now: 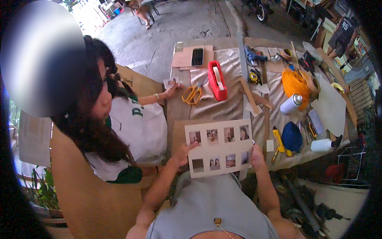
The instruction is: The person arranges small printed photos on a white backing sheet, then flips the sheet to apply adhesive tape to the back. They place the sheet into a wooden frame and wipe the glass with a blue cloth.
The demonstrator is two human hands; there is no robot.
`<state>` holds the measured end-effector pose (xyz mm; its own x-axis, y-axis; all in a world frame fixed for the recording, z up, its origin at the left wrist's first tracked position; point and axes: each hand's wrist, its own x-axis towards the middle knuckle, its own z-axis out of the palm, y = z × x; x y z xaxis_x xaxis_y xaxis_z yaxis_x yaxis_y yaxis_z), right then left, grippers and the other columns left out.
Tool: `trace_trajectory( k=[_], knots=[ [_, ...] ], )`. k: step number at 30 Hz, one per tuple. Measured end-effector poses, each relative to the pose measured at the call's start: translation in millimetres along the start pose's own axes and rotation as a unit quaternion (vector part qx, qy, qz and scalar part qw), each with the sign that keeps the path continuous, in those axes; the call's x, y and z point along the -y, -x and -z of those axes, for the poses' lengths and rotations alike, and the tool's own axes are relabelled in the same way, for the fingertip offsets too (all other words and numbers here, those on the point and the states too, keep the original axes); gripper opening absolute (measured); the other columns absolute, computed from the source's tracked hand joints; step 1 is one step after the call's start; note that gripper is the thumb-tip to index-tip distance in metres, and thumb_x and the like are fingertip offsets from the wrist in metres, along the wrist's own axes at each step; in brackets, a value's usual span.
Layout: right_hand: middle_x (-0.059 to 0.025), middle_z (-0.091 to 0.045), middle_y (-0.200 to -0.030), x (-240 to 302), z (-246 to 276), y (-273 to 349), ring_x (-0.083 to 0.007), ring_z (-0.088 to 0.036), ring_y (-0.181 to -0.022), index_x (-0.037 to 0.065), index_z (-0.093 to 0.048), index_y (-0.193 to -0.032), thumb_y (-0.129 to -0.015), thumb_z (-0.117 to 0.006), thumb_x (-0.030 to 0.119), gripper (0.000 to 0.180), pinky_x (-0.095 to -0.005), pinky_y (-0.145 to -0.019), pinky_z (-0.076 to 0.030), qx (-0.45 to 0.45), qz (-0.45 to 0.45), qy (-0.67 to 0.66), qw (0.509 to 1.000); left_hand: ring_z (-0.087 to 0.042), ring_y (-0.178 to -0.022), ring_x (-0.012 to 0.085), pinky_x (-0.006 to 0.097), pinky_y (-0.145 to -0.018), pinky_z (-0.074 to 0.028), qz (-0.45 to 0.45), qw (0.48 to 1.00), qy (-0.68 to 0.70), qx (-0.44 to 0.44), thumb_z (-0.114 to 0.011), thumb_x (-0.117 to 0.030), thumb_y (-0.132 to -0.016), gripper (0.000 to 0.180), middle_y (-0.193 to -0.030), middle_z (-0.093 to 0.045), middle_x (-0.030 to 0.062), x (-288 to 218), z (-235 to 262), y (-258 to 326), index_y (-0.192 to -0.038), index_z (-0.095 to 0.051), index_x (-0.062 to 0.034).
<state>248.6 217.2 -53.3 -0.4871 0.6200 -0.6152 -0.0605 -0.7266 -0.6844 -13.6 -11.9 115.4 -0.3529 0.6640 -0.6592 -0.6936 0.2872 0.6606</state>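
Between my two hands is a cream photo sheet (220,150) with two rows of small pictures, tilted toward me above the near edge of the table. My left hand (184,153) grips its left edge, thumb on the front. My right hand (258,156) closes on the right edge; its fingers are partly hidden. Beyond the sheet lie orange-handled scissors (193,95) and a red tape dispenser (217,81). At my left sits another person in a white and green shirt (137,129), whose hand (172,91) touches a small pale piece (170,83) on the table.
On the cloth-covered table (230,107) are a phone (197,57), orange cord (294,83), a spray can (291,104), a yellow cutter (278,140), blue yarn (292,136), a spray bottle (321,145) and a power tool (254,55). Another person (344,34) stands far right.
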Motion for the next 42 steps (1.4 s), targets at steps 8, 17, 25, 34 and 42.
trace_trajectory(
  k=[8,17,25,34,42],
  knots=[
    [-0.0031,-0.064,-0.100,86,-1,54,-0.0162,-0.063,-0.078,0.009,-0.055,-0.116,-0.089,-0.059,0.019,0.029,-0.0319,-0.061,-0.054,-0.084,0.168,0.116,0.975,-0.063,-0.099,0.0265,0.041,-0.085,-0.055,-0.070,0.990,0.111,0.050,-0.045,-0.043,-0.095,0.051,-0.116,-0.060,0.0125,-7,14,-27,-0.126,-0.048,-0.0024],
    [-0.0084,-0.060,-0.105,45,-124,116,-0.0211,-0.063,-0.086,0.007,-0.046,-0.123,-0.085,-0.062,0.011,0.041,-0.0333,-0.059,-0.055,0.069,-0.010,0.112,0.991,-0.061,-0.103,0.0244,0.044,-0.088,-0.053,-0.151,0.965,0.189,0.101,-0.046,-0.042,-0.096,0.049,-0.116,-0.060,0.0127,-56,-62,-14,-0.125,-0.048,-0.0025],
    [-0.0115,-0.062,-0.104,52,-162,147,-0.0214,-0.063,-0.087,0.002,-0.050,-0.120,-0.072,-0.069,0.001,0.052,-0.0350,-0.067,-0.055,0.224,0.035,0.059,0.972,-0.061,-0.103,0.0255,0.042,-0.090,-0.050,-0.113,0.983,0.134,0.046,-0.046,-0.040,-0.097,0.047,-0.116,-0.060,0.0132,-53,-81,-15,-0.123,-0.050,-0.0018],
    [-0.0096,-0.058,-0.117,58,-155,154,-0.0227,-0.058,-0.106,0.003,-0.048,-0.125,-0.061,-0.077,-0.003,0.071,-0.0363,-0.090,-0.048,0.272,0.072,-0.012,0.960,-0.062,-0.103,0.0266,0.043,-0.089,-0.051,-0.059,0.976,0.190,0.093,-0.045,-0.040,-0.097,0.048,-0.115,-0.061,0.0137,-44,-78,-9,-0.125,-0.049,-0.0018],
    [-0.0099,-0.059,-0.115,52,-163,167,-0.0208,-0.059,-0.101,0.001,-0.051,-0.121,-0.070,-0.072,-0.005,0.055,-0.0354,-0.088,-0.049,0.181,0.065,-0.084,0.978,-0.057,-0.112,0.0286,0.045,-0.097,-0.045,-0.112,0.966,0.228,0.042,-0.037,-0.042,-0.099,0.052,-0.124,-0.056,0.0144,-46,-92,-1,-0.131,-0.043,-0.0020]
  ],
)
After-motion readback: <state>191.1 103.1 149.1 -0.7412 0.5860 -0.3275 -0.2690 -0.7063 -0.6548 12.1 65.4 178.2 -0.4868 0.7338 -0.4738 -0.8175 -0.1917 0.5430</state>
